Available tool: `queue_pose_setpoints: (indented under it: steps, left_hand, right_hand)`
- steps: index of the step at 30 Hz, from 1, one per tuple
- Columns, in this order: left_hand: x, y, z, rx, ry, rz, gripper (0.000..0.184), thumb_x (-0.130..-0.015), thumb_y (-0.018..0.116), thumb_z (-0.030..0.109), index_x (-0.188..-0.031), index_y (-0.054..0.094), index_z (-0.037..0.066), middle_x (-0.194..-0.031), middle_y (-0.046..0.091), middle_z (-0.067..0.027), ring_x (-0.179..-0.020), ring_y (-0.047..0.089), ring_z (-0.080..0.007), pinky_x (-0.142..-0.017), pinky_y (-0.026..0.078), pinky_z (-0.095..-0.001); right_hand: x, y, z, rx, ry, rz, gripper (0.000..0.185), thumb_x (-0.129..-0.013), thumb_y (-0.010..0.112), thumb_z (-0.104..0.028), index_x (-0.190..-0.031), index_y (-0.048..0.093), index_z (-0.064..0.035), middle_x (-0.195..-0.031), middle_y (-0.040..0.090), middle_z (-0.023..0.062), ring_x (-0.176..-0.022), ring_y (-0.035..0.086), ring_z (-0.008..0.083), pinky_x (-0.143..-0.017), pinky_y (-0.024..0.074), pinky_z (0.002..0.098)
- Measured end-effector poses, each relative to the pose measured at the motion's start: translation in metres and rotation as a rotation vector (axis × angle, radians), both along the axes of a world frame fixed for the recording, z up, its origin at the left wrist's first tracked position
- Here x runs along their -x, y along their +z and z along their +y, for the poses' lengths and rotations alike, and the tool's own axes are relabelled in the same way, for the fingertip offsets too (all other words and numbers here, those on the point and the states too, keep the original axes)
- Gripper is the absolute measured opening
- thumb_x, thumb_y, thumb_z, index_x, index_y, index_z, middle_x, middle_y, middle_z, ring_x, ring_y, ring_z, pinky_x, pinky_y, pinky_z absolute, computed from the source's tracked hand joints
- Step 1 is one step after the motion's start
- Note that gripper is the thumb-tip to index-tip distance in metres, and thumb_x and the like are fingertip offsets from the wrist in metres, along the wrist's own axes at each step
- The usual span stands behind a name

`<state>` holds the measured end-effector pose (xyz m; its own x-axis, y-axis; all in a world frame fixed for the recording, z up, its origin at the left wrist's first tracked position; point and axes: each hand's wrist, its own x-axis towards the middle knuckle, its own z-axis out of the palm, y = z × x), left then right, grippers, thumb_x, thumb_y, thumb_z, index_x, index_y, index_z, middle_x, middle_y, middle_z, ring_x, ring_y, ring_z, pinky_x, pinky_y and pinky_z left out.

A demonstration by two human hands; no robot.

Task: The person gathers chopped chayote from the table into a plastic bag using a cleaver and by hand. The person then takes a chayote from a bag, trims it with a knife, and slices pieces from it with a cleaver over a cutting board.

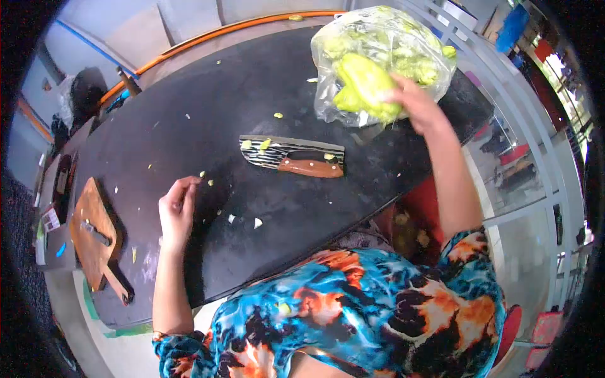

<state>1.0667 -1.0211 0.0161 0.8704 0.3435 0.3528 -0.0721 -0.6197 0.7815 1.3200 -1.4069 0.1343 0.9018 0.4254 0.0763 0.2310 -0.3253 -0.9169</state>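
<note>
My right hand (413, 101) grips a pale green vegetable (365, 79), with its fingers on the right end, over a clear plastic bag (324, 104) filled with more pale green vegetables. My left hand (179, 205) hovers over or rests on the black table (214, 107), its fingers pinched together; what they hold, if anything, is too small to name. Between the hands lies a cleaver (312, 167) with a brown wooden handle and a striped blade, flat on the table, with green scraps on it.
At the far left lies a wooden cutting board (91, 233) with a small dark object (96, 233) on it. Small green and white scraps (258, 222) are scattered on the table. A metal frame (529, 211) stands at the right, beyond the table edge.
</note>
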Motion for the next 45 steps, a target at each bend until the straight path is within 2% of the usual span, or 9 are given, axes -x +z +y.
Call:
queue_pose_setpoints:
  steps: [6, 9, 12, 15, 20, 30, 34, 37, 45]
  left_hand:
    - [-0.009, 0.019, -0.04, 0.252, -0.188, 0.057, 0.048, -0.09, 0.058, 0.022, -0.132, 0.044, 0.003, -0.129, 0.051, -0.012, -0.122, 0.046, -0.0202, -0.099, 0.038, -0.0344]
    - [-0.008, 0.031, -0.083, 1.038, -0.417, 0.228, 0.063, -0.088, 0.062, 0.032, -0.137, 0.035, 0.004, -0.129, 0.049, -0.0126, -0.121, 0.047, -0.0225, -0.098, 0.04, -0.0373]
    - [-0.011, 0.031, -0.094, 1.263, -0.3, 0.131, 0.072, -0.083, 0.068, 0.034, -0.137, 0.031, 0.005, -0.122, 0.052, -0.0125, -0.115, 0.051, -0.0217, -0.095, 0.043, -0.0371]
    - [-0.013, 0.005, -0.061, 0.817, -0.214, 0.069, 0.073, -0.077, 0.074, 0.031, -0.133, 0.035, 0.006, -0.12, 0.053, -0.011, -0.112, 0.052, -0.0208, -0.092, 0.044, -0.0357]
    - [-0.002, 0.031, -0.039, -0.501, -0.017, 0.124, 0.074, -0.058, 0.081, 0.025, -0.122, 0.047, 0.008, -0.104, 0.053, -0.0142, -0.097, 0.057, -0.0345, -0.082, 0.049, -0.0406]
    - [-0.011, 0.024, -0.048, -0.465, 0.024, 0.285, 0.072, -0.06, 0.082, 0.032, -0.119, 0.048, 0.009, -0.103, 0.057, -0.0142, -0.097, 0.059, -0.0346, -0.079, 0.051, -0.0418]
    - [-0.009, 0.033, -0.059, -0.557, 0.052, 0.364, 0.069, -0.061, 0.081, 0.035, -0.116, 0.049, 0.01, -0.103, 0.058, -0.0122, -0.097, 0.06, -0.0334, -0.079, 0.052, -0.0426]
    - [-0.009, 0.033, -0.061, -0.564, 0.031, 0.349, 0.066, -0.063, 0.08, 0.036, -0.117, 0.049, 0.011, -0.103, 0.059, -0.0114, -0.097, 0.06, -0.0325, -0.08, 0.051, -0.0427]
    - [-0.012, 0.077, -0.041, -0.553, -0.139, -0.261, 0.05, -0.076, 0.068, 0.026, -0.119, 0.052, 0.004, -0.12, 0.049, -0.0169, -0.115, 0.045, -0.0342, -0.1, 0.034, -0.0418]
  right_hand:
    - [0.106, -0.049, 0.085, -0.418, 0.321, 0.392, 0.066, -0.074, 0.073, -0.017, -0.129, 0.041, 0.0019, -0.124, 0.053, 0.0115, -0.11, 0.054, 0.0188, -0.096, 0.0416, 0.0328]
    - [0.14, -0.075, 0.133, -0.355, 0.405, 0.166, 0.077, -0.073, 0.076, -0.021, -0.133, 0.033, 0.0039, -0.129, 0.049, 0.0166, -0.117, 0.05, 0.0245, -0.098, 0.0407, 0.0349]
    - [0.151, -0.09, 0.151, -0.081, 0.493, -0.312, 0.084, -0.074, 0.074, -0.027, -0.137, 0.028, 0.0038, -0.134, 0.037, 0.0286, -0.127, 0.037, 0.0386, -0.106, 0.0308, 0.0425]
    - [0.127, -0.092, 0.137, 0.263, 0.481, -0.731, 0.072, -0.073, 0.073, -0.031, -0.13, 0.042, -0.0006, -0.128, 0.043, 0.0213, -0.118, 0.042, 0.0386, -0.103, 0.0344, 0.0448]
    - [0.108, -0.11, 0.094, 0.667, 0.356, -0.696, 0.053, -0.076, 0.069, -0.025, -0.122, 0.05, -0.0054, -0.113, 0.05, 0.0125, -0.108, 0.048, 0.0314, -0.093, 0.0413, 0.0432]
    - [0.099, -0.089, 0.116, 0.563, 0.429, -0.422, 0.032, -0.083, 0.054, -0.011, -0.113, 0.05, -0.001, -0.093, 0.056, 0.0172, -0.09, 0.057, 0.0367, -0.081, 0.0458, 0.0411]
    - [0.098, -0.058, 0.112, 0.061, 0.386, 0.027, 0.023, -0.092, 0.053, -0.017, -0.109, 0.052, -0.002, -0.077, 0.055, 0.0013, -0.065, 0.051, 0.0105, -0.06, 0.044, 0.027]
    - [0.107, -0.035, 0.102, -0.042, 0.396, 0.268, 0.022, -0.091, 0.057, -0.018, -0.105, 0.054, -0.0016, -0.08, 0.058, 0.0021, -0.074, 0.056, 0.0107, -0.066, 0.0449, 0.0263]
    - [0.127, -0.033, 0.089, 0.299, 0.385, -0.683, 0.031, -0.078, 0.068, -0.016, -0.105, 0.058, -0.005, -0.093, 0.063, 0.0133, -0.088, 0.062, 0.031, -0.075, 0.0498, 0.0372]
